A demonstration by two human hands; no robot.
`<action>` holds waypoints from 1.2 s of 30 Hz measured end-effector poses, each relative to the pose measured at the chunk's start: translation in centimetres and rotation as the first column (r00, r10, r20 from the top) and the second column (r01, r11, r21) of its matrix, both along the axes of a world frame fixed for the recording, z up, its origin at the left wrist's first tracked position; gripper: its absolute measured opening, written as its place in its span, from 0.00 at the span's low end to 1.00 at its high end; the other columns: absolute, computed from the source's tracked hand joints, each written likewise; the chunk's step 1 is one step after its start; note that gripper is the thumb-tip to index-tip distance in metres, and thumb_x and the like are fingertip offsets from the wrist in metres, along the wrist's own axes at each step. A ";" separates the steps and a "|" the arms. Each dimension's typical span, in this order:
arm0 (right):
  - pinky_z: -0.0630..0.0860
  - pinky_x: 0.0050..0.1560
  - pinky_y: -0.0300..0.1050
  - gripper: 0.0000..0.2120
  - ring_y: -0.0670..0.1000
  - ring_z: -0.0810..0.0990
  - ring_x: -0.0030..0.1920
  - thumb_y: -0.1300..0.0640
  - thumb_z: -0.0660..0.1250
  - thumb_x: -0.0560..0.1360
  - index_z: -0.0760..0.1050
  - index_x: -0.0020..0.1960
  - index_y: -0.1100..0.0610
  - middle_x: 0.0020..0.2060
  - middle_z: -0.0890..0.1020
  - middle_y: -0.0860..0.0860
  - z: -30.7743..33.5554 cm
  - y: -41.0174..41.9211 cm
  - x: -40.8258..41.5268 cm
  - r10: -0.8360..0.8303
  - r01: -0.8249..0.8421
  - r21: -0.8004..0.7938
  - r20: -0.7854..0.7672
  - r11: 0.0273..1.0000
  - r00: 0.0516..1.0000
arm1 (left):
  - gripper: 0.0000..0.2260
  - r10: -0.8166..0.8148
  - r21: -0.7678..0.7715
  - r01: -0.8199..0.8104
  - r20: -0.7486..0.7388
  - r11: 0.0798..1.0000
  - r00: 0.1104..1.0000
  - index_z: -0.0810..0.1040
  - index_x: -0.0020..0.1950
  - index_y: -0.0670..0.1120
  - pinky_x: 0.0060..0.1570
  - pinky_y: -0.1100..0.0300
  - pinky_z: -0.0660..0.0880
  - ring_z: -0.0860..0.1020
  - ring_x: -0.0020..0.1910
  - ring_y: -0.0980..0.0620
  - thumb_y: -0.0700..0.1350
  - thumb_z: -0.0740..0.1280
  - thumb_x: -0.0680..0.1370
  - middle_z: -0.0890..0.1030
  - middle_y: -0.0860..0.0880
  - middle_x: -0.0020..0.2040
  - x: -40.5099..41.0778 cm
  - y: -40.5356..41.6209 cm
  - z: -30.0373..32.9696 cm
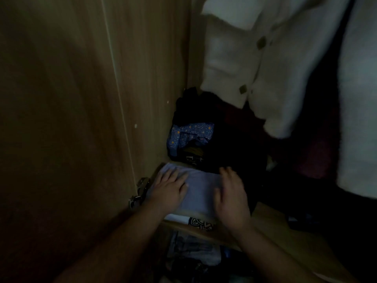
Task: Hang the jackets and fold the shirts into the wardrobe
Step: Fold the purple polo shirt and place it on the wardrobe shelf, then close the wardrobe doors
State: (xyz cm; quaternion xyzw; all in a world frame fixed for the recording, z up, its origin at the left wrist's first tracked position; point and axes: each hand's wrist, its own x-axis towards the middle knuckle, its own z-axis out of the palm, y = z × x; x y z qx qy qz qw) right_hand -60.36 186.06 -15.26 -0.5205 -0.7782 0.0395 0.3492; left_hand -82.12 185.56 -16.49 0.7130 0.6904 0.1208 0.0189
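- Both hands lie flat, palms down, on one folded pale shirt [201, 190]; neither grips or pinches it.
- Left hand [168, 189]: fingers straight and slightly spread, pressed on the left half of the shirt.
- Right hand [231, 198]: fingers straight and close together, laid on the right edge of the shirt; the outline is blurred.
- Count: two hands, one pale folded shirt on top, one white garment with a black printed pattern [199, 221] directly beneath it, its front edge showing.
- Shirt location: on the wooden shelf [271, 221] inside the wardrobe, at the left front corner, just beside the side panel.
- Behind the shirt on the same shelf: a dark pile of clothes [220, 127] with one blue flower-print garment [189, 133] at its left side. How many items the pile holds cannot be told.
- Above the shelf: one white fleecy jacket [255, 64] hangs, with two dark buttons visible. A second pale garment [359, 99] hangs at the right edge.
- Below the shelf: more clothes [193, 254], dim and not countable.
- Wardrobe door [57, 99]: open at the left, with two metal hinge parts [138, 193] near the left hand.
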 end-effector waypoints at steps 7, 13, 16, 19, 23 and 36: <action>0.54 0.77 0.56 0.31 0.56 0.56 0.78 0.38 0.39 0.81 0.56 0.79 0.49 0.78 0.58 0.52 -4.2 1.4 -1.4 0.155 -0.082 -0.250 0.290 0.965 0.944 | 0.33 0.103 -0.046 -0.101 0.038 0.994 0.994 0.57 0.79 0.58 0.76 0.50 0.51 0.55 0.78 0.49 0.62 0.35 0.75 0.59 0.52 0.79 -1.0 0.2 -1.9; 0.52 0.77 0.46 0.31 0.56 0.61 0.76 0.39 0.47 0.81 0.60 0.78 0.54 0.76 0.64 0.55 -1.7 0.4 0.4 0.160 -0.095 -0.241 0.264 0.966 0.951 | 0.34 0.084 -0.071 -0.079 0.073 0.994 0.994 0.59 0.78 0.57 0.76 0.48 0.51 0.55 0.78 0.49 0.63 0.37 0.75 0.60 0.52 0.79 -1.0 0.0 0.0; 0.54 0.74 0.46 0.27 0.56 0.61 0.76 0.46 0.56 0.80 0.61 0.77 0.54 0.75 0.65 0.54 -0.6 -2.2 2.9 0.105 -0.065 -0.196 0.200 0.978 0.974 | 0.26 0.090 0.007 -0.091 0.105 0.996 0.990 0.61 0.78 0.51 0.75 0.47 0.52 0.56 0.77 0.47 0.59 0.47 0.81 0.63 0.49 0.78 0.1 -1.7 2.1; 0.59 0.75 0.51 0.26 0.56 0.61 0.76 0.49 0.59 0.79 0.64 0.76 0.55 0.75 0.66 0.54 0.6 -5.9 6.1 0.050 -0.039 -0.144 0.075 0.989 0.996 | 0.25 0.008 0.056 -0.018 0.174 0.998 0.985 0.60 0.78 0.47 0.75 0.50 0.55 0.56 0.77 0.47 0.55 0.53 0.83 0.63 0.47 0.78 2.8 -4.0 3.9; 0.50 0.75 0.43 0.27 0.52 0.54 0.78 0.51 0.59 0.81 0.59 0.78 0.51 0.77 0.60 0.50 2.5 -12.0 12.0 -0.028 0.041 -0.142 0.091 0.989 0.995 | 0.25 -0.118 0.062 0.107 0.232 0.992 0.966 0.60 0.78 0.47 0.73 0.50 0.60 0.61 0.75 0.46 0.56 0.55 0.83 0.65 0.46 0.77 8.2 -7.3 5.5; 0.48 0.78 0.43 0.31 0.46 0.48 0.78 0.55 0.60 0.77 0.55 0.78 0.52 0.78 0.55 0.47 3.2 -43.2 32.9 -0.457 0.464 -0.168 0.080 0.870 0.886 | 0.26 -0.589 0.122 0.583 0.305 0.803 0.748 0.59 0.78 0.51 0.76 0.53 0.54 0.56 0.77 0.51 0.54 0.59 0.81 0.62 0.51 0.77 39.7 -29.9 5.6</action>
